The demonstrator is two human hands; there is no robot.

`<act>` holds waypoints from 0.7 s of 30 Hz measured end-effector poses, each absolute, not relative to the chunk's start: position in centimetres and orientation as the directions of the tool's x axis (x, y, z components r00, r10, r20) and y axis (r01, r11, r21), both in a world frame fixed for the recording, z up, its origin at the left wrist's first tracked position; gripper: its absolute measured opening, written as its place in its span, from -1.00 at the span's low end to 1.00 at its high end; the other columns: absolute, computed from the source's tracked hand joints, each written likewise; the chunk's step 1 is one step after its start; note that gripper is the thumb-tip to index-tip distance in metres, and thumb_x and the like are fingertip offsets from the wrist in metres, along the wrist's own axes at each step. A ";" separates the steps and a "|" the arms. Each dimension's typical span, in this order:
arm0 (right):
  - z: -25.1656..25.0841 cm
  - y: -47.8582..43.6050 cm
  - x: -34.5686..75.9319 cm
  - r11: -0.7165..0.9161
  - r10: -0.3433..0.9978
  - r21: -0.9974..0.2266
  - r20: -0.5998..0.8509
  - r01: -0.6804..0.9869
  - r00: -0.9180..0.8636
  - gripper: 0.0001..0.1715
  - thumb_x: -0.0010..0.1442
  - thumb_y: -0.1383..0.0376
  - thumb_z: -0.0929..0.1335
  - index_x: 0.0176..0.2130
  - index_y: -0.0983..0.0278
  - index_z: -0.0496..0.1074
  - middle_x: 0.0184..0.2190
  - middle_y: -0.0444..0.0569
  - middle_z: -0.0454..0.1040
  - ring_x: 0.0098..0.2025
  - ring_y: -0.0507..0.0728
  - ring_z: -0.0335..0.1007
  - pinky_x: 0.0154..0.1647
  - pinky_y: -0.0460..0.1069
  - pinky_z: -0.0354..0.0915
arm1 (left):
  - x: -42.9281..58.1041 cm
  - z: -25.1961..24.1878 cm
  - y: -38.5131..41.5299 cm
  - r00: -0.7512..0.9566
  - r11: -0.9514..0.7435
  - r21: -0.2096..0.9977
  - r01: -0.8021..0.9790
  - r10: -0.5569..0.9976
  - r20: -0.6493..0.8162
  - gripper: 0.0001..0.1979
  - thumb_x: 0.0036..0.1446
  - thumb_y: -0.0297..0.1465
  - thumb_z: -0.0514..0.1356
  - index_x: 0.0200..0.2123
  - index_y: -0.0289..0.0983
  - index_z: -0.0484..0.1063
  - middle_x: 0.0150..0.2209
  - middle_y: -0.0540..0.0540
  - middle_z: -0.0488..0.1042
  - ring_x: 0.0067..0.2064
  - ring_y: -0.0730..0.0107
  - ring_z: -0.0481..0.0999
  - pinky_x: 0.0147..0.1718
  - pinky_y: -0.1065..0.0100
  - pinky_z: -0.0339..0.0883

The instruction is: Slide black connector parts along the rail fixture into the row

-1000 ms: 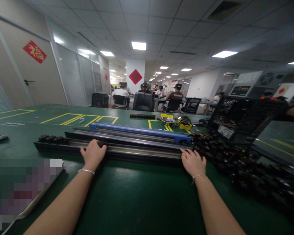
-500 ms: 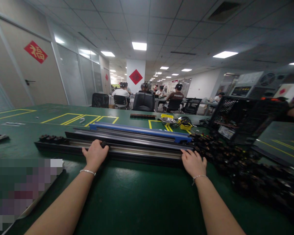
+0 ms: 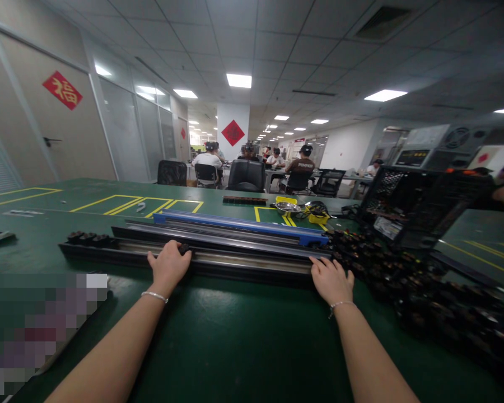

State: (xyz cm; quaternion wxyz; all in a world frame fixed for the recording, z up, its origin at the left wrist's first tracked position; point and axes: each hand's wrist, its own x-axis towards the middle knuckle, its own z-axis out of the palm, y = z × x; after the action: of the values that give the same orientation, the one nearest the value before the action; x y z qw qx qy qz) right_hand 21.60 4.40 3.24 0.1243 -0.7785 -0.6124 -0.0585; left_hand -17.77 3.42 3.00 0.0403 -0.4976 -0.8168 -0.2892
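Observation:
A long black rail (image 3: 252, 264) with a bright metal channel lies across the green table in front of me. My left hand (image 3: 170, 268) is closed on a small black block (image 3: 185, 248) at the channel, left of the rail's middle; the fingers partly hide it. Several similar black blocks (image 3: 88, 239) sit in a row at the rail's left end. Near the other end, my right hand (image 3: 331, 279) rests on the rail with its fingers apart. Just behind lie another dark rail (image 3: 218, 238) and a blue rail (image 3: 235, 221).
A heap of small black parts (image 3: 407, 280) spreads to the right. Behind it stands an open black case (image 3: 407, 204). A metal bowl (image 3: 289, 207) and a yellow container (image 3: 318, 214) sit farther back, near a dark strip (image 3: 244, 200). Other people sit beyond the table.
My left hand has shifted slightly to the right along the rail, with the small black block in its fingers. The right hand has stayed in place.

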 end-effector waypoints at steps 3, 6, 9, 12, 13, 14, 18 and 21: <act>3.2 4.4 21.6 -0.212 0.938 -0.113 0.255 0.971 0.234 -0.44 0.24 0.16 0.00 0.14 -0.11 0.23 0.18 -0.21 0.22 0.23 0.21 0.00 0.17 0.35 -0.10 | -17.7 3.0 3.4 -0.500 0.335 0.433 0.837 0.790 0.355 -0.68 0.03 -0.21 0.04 -0.18 -0.24 0.31 -0.11 -0.22 0.48 -0.03 0.03 0.42 0.14 -0.19 -0.20; 3.1 4.4 21.6 -0.210 0.934 -0.112 0.269 0.971 0.233 -0.44 0.24 0.16 0.00 0.13 -0.11 0.24 0.18 -0.22 0.23 0.23 0.21 0.00 0.17 0.34 -0.10 | -17.8 2.9 3.5 -0.500 0.337 0.430 0.838 0.790 0.355 -0.68 0.03 -0.20 0.04 -0.19 -0.24 0.32 -0.11 -0.22 0.48 -0.03 0.04 0.42 0.15 -0.18 -0.20; 3.0 4.3 21.6 -0.214 0.931 -0.120 0.277 0.969 0.240 -0.45 0.24 0.17 0.01 0.13 -0.11 0.24 0.18 -0.24 0.23 0.23 0.20 0.00 0.19 0.32 -0.11 | -17.8 2.8 3.5 -0.495 0.336 0.419 0.843 0.791 0.360 -0.66 0.03 -0.19 0.04 -0.18 -0.25 0.32 -0.13 -0.22 0.49 -0.05 0.04 0.44 0.15 -0.17 -0.20; 2.9 4.3 21.6 -0.214 0.929 -0.125 0.279 0.969 0.242 -0.45 0.24 0.16 0.01 0.13 -0.12 0.24 0.18 -0.25 0.23 0.23 0.19 -0.01 0.19 0.32 -0.12 | -17.8 2.9 3.5 -0.486 0.327 0.416 0.848 0.793 0.367 -0.65 0.03 -0.18 0.04 -0.17 -0.25 0.32 -0.14 -0.22 0.49 -0.04 0.04 0.43 0.15 -0.13 -0.18; 2.9 4.4 21.6 -0.215 0.930 -0.125 0.278 0.969 0.242 -0.45 0.24 0.16 0.01 0.13 -0.13 0.24 0.18 -0.25 0.23 0.23 0.19 0.00 0.19 0.32 -0.11 | -17.8 2.9 3.5 -0.482 0.321 0.418 0.850 0.795 0.369 -0.65 0.03 -0.18 0.05 -0.17 -0.26 0.32 -0.14 -0.22 0.49 -0.03 0.05 0.43 0.15 -0.12 -0.18; 2.9 4.4 21.6 -0.215 0.930 -0.124 0.276 0.969 0.242 -0.45 0.24 0.16 0.01 0.13 -0.13 0.24 0.18 -0.25 0.23 0.23 0.19 0.00 0.19 0.32 -0.11 | -17.8 2.9 3.5 -0.478 0.316 0.421 0.850 0.797 0.369 -0.65 0.03 -0.18 0.05 -0.17 -0.25 0.32 -0.14 -0.22 0.49 -0.02 0.05 0.42 0.16 -0.11 -0.18; 3.0 4.5 21.7 -0.216 0.933 -0.123 0.266 0.969 0.242 -0.45 0.24 0.16 0.01 0.12 -0.13 0.24 0.18 -0.24 0.22 0.23 0.19 -0.01 0.18 0.32 -0.10 | -17.9 2.8 3.5 -0.476 0.311 0.428 0.848 0.803 0.359 -0.66 0.03 -0.18 0.06 -0.17 -0.24 0.32 -0.13 -0.20 0.49 -0.02 0.07 0.42 0.16 -0.10 -0.19; 3.1 4.4 21.6 -0.218 0.934 -0.127 0.259 0.968 0.244 -0.44 0.24 0.15 0.00 0.13 -0.12 0.24 0.18 -0.25 0.22 0.23 0.20 -0.01 0.18 0.33 -0.11 | -18.0 2.7 3.5 -0.466 0.303 0.423 0.854 0.806 0.364 -0.66 0.04 -0.18 0.06 -0.17 -0.24 0.32 -0.12 -0.19 0.49 -0.02 0.08 0.41 0.17 -0.09 -0.19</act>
State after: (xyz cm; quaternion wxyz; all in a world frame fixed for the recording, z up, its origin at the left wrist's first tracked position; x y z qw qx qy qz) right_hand 21.62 4.45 3.07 0.1313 -0.7777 -0.6115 -0.0634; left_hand -18.01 3.50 2.71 0.0413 -0.5149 -0.8062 -0.2884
